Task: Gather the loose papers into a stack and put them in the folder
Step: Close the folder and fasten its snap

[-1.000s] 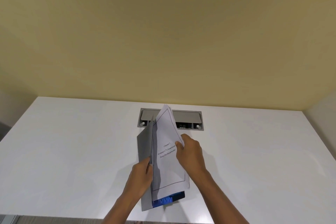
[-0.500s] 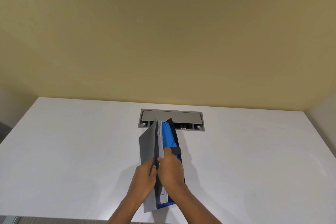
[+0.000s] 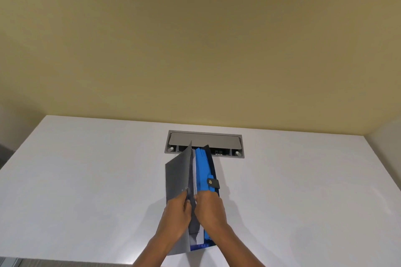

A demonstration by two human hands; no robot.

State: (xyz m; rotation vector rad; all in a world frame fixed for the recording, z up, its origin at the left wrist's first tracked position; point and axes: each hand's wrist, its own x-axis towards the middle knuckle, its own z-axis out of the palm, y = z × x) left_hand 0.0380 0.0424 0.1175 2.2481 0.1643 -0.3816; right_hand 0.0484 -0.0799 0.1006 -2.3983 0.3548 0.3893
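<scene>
A grey folder (image 3: 176, 178) with blue inner pockets (image 3: 202, 171) stands on its spine edge on the white table (image 3: 86, 180), near the front middle. Its snap tab (image 3: 213, 182) sticks out on the right. The white papers (image 3: 194, 176) sit as a thin stack between the grey cover and the blue pockets; only their edge shows. My left hand (image 3: 175, 217) grips the grey cover from the left. My right hand (image 3: 209, 210) pinches the papers and blue pockets from the right.
A grey recessed cable box (image 3: 205, 140) with its lid raised is set in the table just behind the folder. A yellow-beige wall (image 3: 195, 50) rises behind the table. The table's front edge runs just below my wrists.
A second ago my right hand held the printed sheets fanned out over the folder. They have slid down inside, and both hands have come together on the folder.
</scene>
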